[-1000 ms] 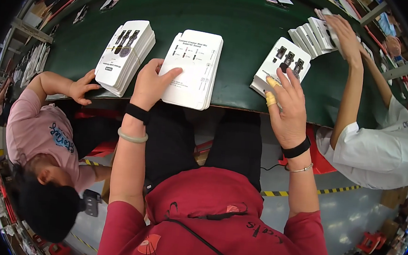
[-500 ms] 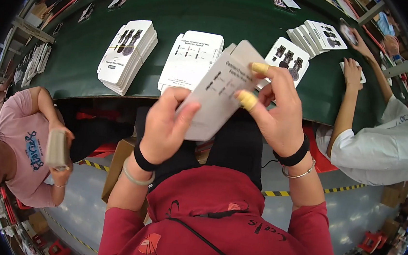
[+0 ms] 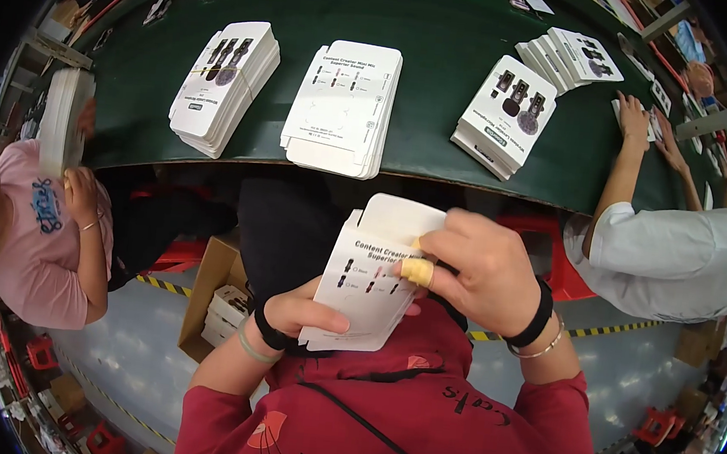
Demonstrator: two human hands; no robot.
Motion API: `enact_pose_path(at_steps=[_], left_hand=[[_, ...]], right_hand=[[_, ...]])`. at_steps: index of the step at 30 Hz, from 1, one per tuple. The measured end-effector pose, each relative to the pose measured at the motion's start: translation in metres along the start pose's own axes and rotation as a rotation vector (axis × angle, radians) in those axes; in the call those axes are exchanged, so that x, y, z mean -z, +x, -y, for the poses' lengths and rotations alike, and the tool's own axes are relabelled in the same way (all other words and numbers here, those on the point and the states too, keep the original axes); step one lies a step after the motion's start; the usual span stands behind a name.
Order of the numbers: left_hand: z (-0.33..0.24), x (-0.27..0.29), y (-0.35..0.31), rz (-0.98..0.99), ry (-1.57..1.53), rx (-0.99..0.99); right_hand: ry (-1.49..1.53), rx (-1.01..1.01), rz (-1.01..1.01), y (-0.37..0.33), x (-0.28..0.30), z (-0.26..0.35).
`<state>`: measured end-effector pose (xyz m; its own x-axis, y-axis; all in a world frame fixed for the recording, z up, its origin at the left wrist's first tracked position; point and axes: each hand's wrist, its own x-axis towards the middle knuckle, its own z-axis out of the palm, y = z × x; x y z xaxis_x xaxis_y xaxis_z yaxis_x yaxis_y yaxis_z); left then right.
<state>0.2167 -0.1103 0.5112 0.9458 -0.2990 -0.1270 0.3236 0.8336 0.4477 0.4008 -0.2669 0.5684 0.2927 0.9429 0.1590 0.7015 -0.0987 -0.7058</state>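
A flat white printed carton [image 3: 357,300], not folded up into a box, is in both hands just above my lap. My left hand [image 3: 302,312] is closed on its lower left edge, thumb on the printed face. My right hand [image 3: 489,273], with yellow tape round the thumb and a finger, pinches its right edge near the top. Beyond them on the green table lie a banded stack of cartons [image 3: 224,85] at left, a stack of similar cartons [image 3: 343,108] in the middle, and a stack showing black microphones [image 3: 512,110] at right.
More cartons [image 3: 573,55] lie fanned at the back right of the green table [image 3: 433,77]. A co-worker in pink [image 3: 43,234] at left holds a carton stack; another in white [image 3: 672,254] works at right. An open cardboard box [image 3: 201,304] stands on the floor by my left arm.
Both hands have drawn the carton back from the table edge toward my body, and it stands more upright. The co-worker at left has raised the held stack toward the table.
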Motion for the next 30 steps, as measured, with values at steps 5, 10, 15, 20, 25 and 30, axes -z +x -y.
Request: enact_pose_path(at_steps=[5, 10, 15, 20, 25, 30], left_hand=[[0.012, 0.000, -0.014, -0.040, 0.007, -0.013], [0.016, -0.002, -0.027, -0.164, 0.258, -0.027], [0.017, -0.011, -0.031, -0.352, 0.452, -0.002], [0.023, -0.013, -0.023, -0.555, 0.567, -0.247], [0.031, -0.011, -0.020, -0.672, 0.776, -0.367], [0.035, -0.009, -0.011, -0.634, 0.852, -0.529]], right_hand=[[0.038, -0.190, 0.200, -0.022, -0.009, 0.007], [0.604, -0.333, 0.087, -0.037, -0.025, 0.004], [0.542, -0.306, 0.006, -0.045, -0.030, 0.011], [0.480, -0.282, -0.023, -0.053, -0.037, 0.005], [0.538, -0.327, -0.087, -0.059, -0.036, 0.011], [1.523, -0.601, -0.285, -0.052, -0.044, 0.003]])
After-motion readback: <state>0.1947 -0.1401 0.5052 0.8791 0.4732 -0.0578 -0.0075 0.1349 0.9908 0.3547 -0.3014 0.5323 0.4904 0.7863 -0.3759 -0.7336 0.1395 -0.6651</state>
